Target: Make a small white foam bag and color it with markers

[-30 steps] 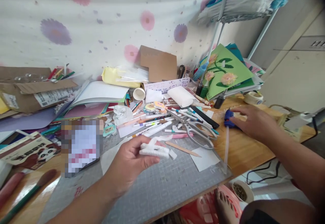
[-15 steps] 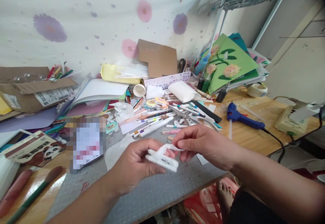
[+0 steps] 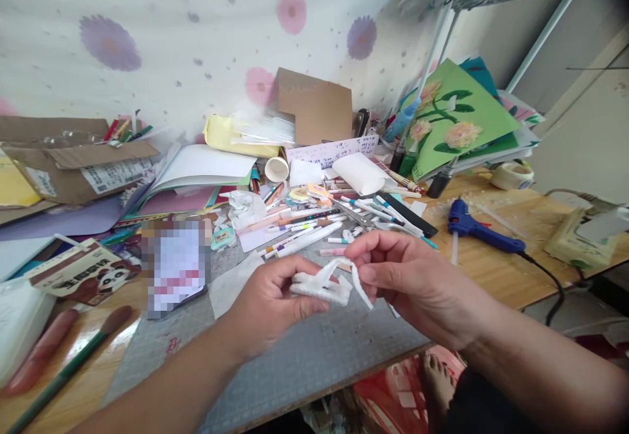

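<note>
My left hand (image 3: 263, 306) is closed on a small white wrapped piece (image 3: 324, 293), with the thumb in front and the fingers behind. The piece looks like two bars side by side, covered in soft white paper. From its top a white paper strip (image 3: 362, 287) arches over to my right hand (image 3: 413, 283), which pinches it between thumb and fingertips. The strip's loose end hangs below those fingers. Both hands are above the grey cutting mat (image 3: 304, 362). My left fingertips are partly hidden by the piece.
Markers (image 3: 309, 240) and scissors (image 3: 354, 214) lie heaped behind the hands. A blue glue gun (image 3: 484, 231) with a cord is on the right. At left are a phone-like blurred object (image 3: 177, 270), a brush (image 3: 73, 368) and a cardboard box (image 3: 88, 165). White paper (image 3: 233, 283) lies on the mat.
My right hand has turned and risen slightly, and the strip now bends over its fingers with the end hanging down. The wrapped piece has moved up a little. The view has shifted slightly.
</note>
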A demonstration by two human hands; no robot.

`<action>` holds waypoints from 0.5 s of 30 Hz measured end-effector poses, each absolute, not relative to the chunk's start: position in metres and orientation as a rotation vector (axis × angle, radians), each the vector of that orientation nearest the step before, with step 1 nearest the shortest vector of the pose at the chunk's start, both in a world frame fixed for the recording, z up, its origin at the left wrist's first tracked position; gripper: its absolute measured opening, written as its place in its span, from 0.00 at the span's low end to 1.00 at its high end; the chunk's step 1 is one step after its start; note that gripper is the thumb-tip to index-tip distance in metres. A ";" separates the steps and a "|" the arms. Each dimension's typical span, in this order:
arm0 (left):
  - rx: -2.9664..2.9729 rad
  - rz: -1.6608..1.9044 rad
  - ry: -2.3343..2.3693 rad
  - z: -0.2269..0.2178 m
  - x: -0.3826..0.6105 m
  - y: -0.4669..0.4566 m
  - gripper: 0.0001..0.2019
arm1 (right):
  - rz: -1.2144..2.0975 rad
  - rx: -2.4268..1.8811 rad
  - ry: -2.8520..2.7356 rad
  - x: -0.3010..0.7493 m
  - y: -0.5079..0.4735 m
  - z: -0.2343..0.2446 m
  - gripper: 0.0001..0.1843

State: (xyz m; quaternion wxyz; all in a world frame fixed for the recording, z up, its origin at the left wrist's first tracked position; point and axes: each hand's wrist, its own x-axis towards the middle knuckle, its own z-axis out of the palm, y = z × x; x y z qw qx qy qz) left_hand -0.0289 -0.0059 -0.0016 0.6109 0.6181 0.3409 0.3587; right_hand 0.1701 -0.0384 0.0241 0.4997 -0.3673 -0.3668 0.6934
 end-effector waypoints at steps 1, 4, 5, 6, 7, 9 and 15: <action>1.436 0.846 0.830 -0.002 -0.028 -0.007 0.09 | 1.622 -0.886 -0.878 0.167 -0.039 0.025 0.09; 1.483 0.881 0.960 -0.002 -0.026 -0.010 0.10 | 1.416 -0.903 -0.875 0.156 -0.041 0.024 0.08; 1.506 0.884 0.996 -0.002 -0.026 -0.012 0.10 | 1.351 -0.912 -0.875 0.152 -0.041 0.023 0.08; 1.529 0.888 1.024 -0.003 -0.026 -0.013 0.11 | 1.297 -0.926 -0.878 0.149 -0.041 0.022 0.08; 1.547 0.892 1.046 -0.003 -0.026 -0.014 0.11 | 1.252 -0.944 -0.885 0.146 -0.041 0.020 0.08; 1.558 0.903 1.075 -0.003 -0.027 -0.015 0.11 | 1.177 -0.991 -0.913 0.141 -0.041 0.019 0.08; 1.578 0.900 1.084 -0.002 -0.026 -0.015 0.10 | 0.980 -1.049 -1.061 0.139 -0.042 0.016 0.05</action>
